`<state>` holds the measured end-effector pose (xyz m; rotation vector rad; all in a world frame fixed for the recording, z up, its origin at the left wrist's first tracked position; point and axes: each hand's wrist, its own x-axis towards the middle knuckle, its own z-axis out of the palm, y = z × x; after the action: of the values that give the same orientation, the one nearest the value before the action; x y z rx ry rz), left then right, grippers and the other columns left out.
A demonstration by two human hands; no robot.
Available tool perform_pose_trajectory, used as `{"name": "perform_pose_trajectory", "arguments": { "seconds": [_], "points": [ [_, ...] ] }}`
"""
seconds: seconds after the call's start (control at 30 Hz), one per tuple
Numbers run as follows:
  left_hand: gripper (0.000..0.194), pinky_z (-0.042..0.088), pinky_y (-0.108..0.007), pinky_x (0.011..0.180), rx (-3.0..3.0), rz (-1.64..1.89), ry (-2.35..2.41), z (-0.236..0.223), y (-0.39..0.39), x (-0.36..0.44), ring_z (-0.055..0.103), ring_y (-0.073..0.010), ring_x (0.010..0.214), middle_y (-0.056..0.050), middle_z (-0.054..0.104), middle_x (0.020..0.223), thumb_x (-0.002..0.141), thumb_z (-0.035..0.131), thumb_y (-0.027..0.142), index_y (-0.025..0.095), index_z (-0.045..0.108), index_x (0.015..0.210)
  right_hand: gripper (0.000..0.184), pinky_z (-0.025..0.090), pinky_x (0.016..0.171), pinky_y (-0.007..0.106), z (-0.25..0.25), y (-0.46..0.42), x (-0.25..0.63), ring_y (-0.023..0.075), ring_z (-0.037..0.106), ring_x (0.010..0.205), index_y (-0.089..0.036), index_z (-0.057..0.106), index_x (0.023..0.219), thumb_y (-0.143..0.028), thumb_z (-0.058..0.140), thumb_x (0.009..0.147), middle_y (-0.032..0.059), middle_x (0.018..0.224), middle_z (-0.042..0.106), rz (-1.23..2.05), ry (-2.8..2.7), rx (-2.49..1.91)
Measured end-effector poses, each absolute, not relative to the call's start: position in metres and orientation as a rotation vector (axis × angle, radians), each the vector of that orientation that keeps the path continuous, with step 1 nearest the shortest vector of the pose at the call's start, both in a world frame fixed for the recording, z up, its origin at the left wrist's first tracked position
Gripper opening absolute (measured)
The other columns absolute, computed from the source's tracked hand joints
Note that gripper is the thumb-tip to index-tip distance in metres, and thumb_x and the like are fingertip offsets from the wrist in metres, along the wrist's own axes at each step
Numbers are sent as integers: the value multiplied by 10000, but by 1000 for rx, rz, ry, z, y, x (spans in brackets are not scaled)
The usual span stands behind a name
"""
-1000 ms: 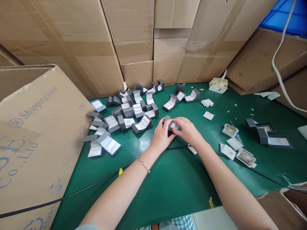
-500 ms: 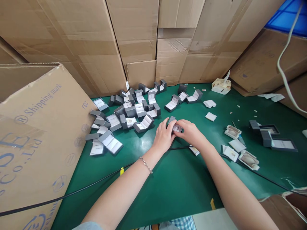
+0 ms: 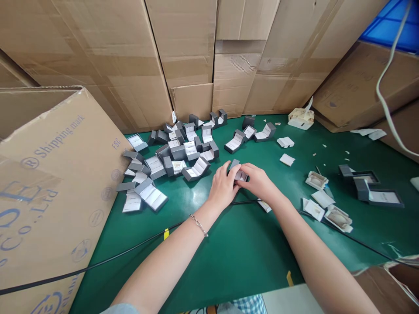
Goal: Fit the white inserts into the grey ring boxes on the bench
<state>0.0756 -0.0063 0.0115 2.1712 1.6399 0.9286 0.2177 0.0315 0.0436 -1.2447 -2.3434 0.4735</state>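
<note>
Both my hands meet over the middle of the green table [image 3: 209,270] around one small grey jewellery box [image 3: 241,175]. It is open, with a pale lining showing between the fingers. My left hand [image 3: 223,185] grips its left side, fingers closed. From the right, my right hand [image 3: 257,181] pinches it with thumb and fingers at the lining. The fingers hide much of the box. Just left of my hands lies another open grey box [image 3: 196,169], beside a spread of several similar boxes. Partly under my right wrist is a small white card [image 3: 264,206].
A black cable [image 3: 124,255] crosses the table below my hands. A large carton [image 3: 62,174] stands at the left, more cartons [image 3: 190,43] behind. At right lie white inserts [image 3: 323,199], open dark boxes [image 3: 382,196] and a tissue pack [image 3: 301,118].
My right hand has shifted very slightly left, still at the jewellery box. Otherwise the hands and the boxes on the table look the same.
</note>
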Motion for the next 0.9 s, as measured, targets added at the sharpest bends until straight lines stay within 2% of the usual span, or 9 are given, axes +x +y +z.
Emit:
{"name": "perform_pose_trajectory", "arguments": {
  "seconds": [0.23,0.53,0.73,0.83,0.9],
  "points": [
    [582,396,-493,956,2200,920,1675,14,-7,75,359,-301,1244,-123,323,1365,781,580,186,286,313,1289,182,412,630,275,48,28,215,184,544,766,-184,568,900,-194,563,718,48,856,582,414,-2361,-1373],
    [561,395,-497,954,2217,931,1682,12,-7,76,351,-299,1248,-126,321,1365,796,572,203,291,316,1288,195,384,599,253,54,23,212,168,552,728,-192,564,938,-213,549,745,45,869,601,358,-2403,-1512],
    [559,389,-499,964,2198,914,1699,13,-7,76,344,-307,1251,-129,314,1365,792,585,218,284,332,1286,105,385,812,356,58,20,210,174,543,720,-184,555,871,-228,501,793,39,788,581,177,-2499,-1539],
    [561,391,-508,959,2192,927,1694,14,-8,77,344,-304,1255,-126,310,1370,793,581,212,297,327,1286,138,395,652,281,56,19,209,157,524,669,-184,557,903,-243,508,788,45,812,559,199,-2465,-1596],
    [574,389,-508,961,2196,931,1687,13,-8,77,342,-302,1257,-123,305,1376,786,586,197,302,326,1287,184,356,547,242,54,20,209,141,508,639,-187,552,947,-269,516,786,46,835,538,251,-2433,-1607]
  ]
}}
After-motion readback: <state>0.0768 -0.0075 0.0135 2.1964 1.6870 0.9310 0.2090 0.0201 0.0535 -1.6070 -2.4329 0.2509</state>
